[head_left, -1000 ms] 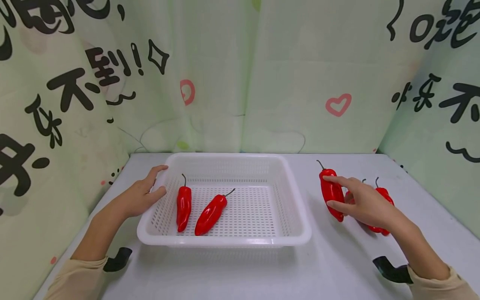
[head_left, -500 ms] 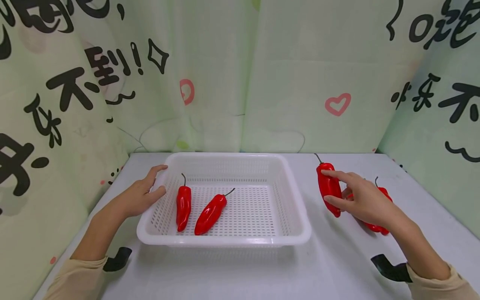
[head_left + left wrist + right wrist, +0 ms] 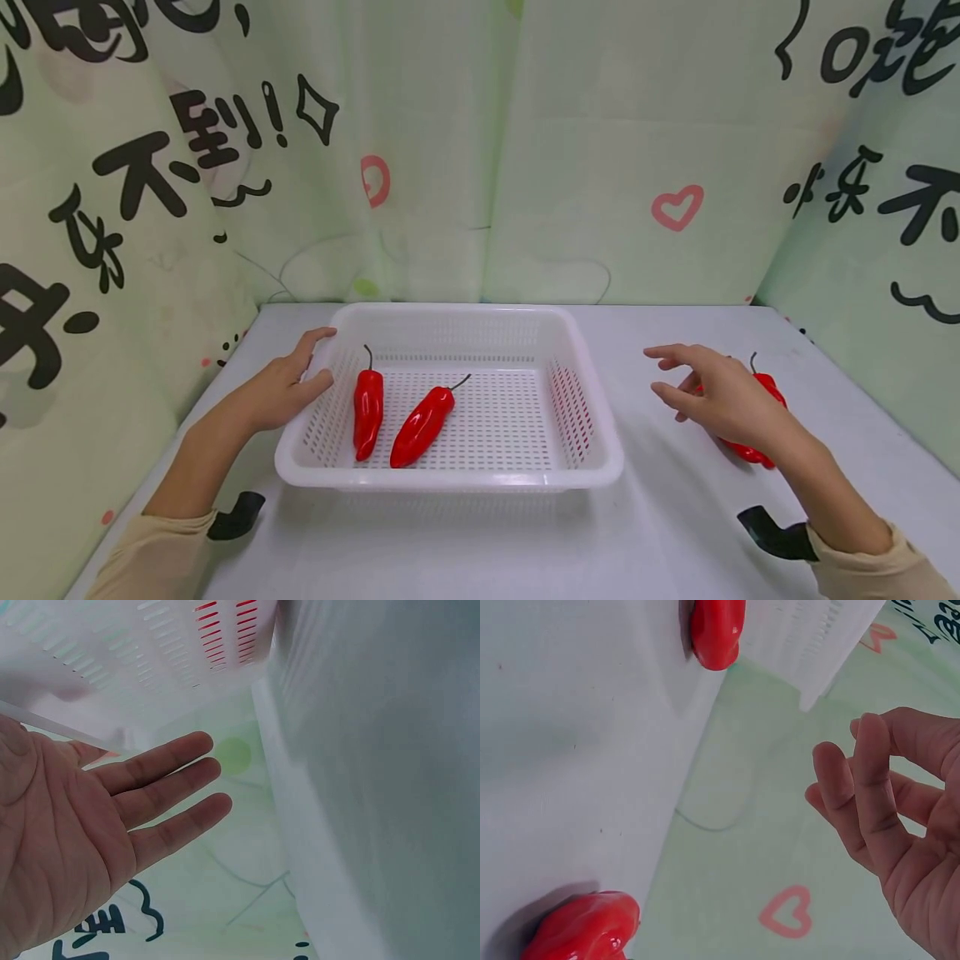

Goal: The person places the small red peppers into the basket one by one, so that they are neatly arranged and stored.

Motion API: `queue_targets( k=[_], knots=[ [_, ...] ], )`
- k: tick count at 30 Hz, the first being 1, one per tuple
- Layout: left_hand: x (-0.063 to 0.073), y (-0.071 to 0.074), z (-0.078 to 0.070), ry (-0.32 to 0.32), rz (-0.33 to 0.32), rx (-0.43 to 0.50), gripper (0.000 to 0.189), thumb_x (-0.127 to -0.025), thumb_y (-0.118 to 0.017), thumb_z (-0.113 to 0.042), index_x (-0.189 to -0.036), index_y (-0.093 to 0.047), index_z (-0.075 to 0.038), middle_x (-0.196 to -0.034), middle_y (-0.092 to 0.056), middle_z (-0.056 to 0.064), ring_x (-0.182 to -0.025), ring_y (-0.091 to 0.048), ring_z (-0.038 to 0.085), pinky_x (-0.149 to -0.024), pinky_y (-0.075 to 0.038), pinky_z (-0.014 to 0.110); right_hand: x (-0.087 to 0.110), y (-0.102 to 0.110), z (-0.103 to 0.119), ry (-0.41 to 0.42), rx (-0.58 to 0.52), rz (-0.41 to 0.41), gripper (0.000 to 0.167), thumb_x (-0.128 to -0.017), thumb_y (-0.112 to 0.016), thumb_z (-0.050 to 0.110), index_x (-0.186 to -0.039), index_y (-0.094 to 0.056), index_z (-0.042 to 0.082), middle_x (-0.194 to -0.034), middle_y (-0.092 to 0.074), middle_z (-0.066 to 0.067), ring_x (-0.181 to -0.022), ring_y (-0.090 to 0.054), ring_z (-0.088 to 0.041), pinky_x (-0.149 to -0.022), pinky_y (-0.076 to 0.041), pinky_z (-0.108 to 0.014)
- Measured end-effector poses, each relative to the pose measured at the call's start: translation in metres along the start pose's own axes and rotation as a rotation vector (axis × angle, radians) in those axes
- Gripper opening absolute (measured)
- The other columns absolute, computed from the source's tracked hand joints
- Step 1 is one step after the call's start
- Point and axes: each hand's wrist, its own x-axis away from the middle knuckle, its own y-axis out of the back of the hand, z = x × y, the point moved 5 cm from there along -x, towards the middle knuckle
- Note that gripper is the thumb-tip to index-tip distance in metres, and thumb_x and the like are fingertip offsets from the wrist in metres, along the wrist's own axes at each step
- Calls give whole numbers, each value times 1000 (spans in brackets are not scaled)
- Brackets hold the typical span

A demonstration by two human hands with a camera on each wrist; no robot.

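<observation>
In the head view my left hand (image 3: 281,392) rests on the left rim of a white slotted basket (image 3: 450,481); below the rim, three fingers stretch out straight in the left wrist view. Inside the basket lie two glossy red chili peppers, one narrow (image 3: 367,414) and one wider (image 3: 422,427). My right hand (image 3: 716,392) is above the table right of the basket, thumb and fingers apart and nothing between them. Behind it, partly hidden, are more red peppers (image 3: 768,387). Another red pepper (image 3: 718,634) appears beside the basket; red shows through its right wall.
The white table (image 3: 450,554) carries everything. Pale green curtains (image 3: 570,150) with black lettering and pink hearts enclose its back and sides. One red pepper (image 3: 585,930) is at the lower left of the right wrist view.
My right hand has let go of the pepper it held, which is gone from its fingers. Red now shows through the basket's right wall. My left hand stays on the rim.
</observation>
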Motion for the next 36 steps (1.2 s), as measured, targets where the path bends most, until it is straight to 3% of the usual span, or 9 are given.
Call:
queue_targets(
  k=[19, 30, 36],
  knots=[
    [1, -2, -1, 1, 3, 11, 73, -102, -55, -24, -160, -12, -14, -118, -64, 25, -80, -73, 23, -64, -64, 43, -17, -37, -3, -13, -74, 89, 55, -93, -75, 22, -141, -57, 3, -129, -60, -30, -72, -66, -12, -62, -61, -28],
    [2, -3, 0, 3, 6, 22, 75, -102, -56, -26, -160, -11, -15, -118, -64, 24, -81, -73, 23, -64, -64, 42, -36, -62, -2, -13, -118, 140, 60, -88, -79, 22, -139, -56, -1, -128, -61, -28, -77, -69, -16, -64, -63, -34],
    [0, -3, 1, -3, 9, 18, 70, -103, -54, -25, -159, -14, -14, -116, -65, 24, -79, -73, 22, -64, -64, 42, -48, -74, -3, -6, -154, 176, 58, -84, -83, 20, -135, -60, 4, -126, -62, -22, -82, -70, -19, -68, -64, -38]
  ],
)
